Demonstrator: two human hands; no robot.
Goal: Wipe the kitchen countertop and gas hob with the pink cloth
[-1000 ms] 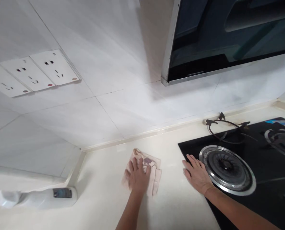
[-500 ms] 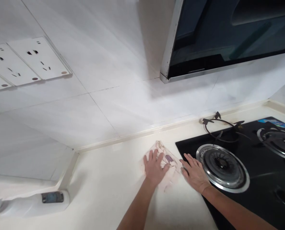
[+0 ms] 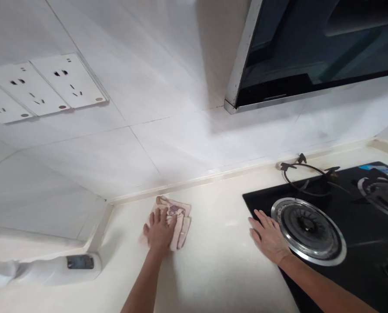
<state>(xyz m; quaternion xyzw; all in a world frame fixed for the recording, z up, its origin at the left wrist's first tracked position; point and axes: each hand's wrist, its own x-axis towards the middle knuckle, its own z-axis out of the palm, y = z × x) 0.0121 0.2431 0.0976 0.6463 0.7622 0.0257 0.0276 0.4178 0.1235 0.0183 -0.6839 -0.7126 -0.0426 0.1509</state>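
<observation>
Here's the left hand (image 3: 160, 234), left of centre in the lower half of the frame, palm down on a pale pink cloth (image 3: 182, 219), its fingers spread apart across the fabric rather than clamped around it. The cloth lies creased and folded on the cream surface (image 3: 213, 265), its top corner close to the raised strip (image 3: 194, 181) along the base of the wall (image 3: 168, 95), its left side blurred. Over to the right of centre, the right hand (image 3: 268, 239) spans the left edge of the black cooktop (image 3: 365, 261), fingers extended and slightly apart, gripping nothing, just beside the round metal-rimmed burner (image 3: 308, 230); how firmly it presses, I cannot tell. Behind that burner, a dark pot support (image 3: 288, 166) straddles the cooktop's back edge, and a second burner (image 3: 385, 193) sits at the right side of the frame, a blue sticker (image 3: 381, 168) beyond it. Lower left, there's a white container (image 3: 50, 271) with a dark panel towards its right end. Up at upper left, a row of white sockets (image 3: 71, 82); across the upper right, a dark glass-fronted appliance (image 3: 311, 56) with a metal edge.
</observation>
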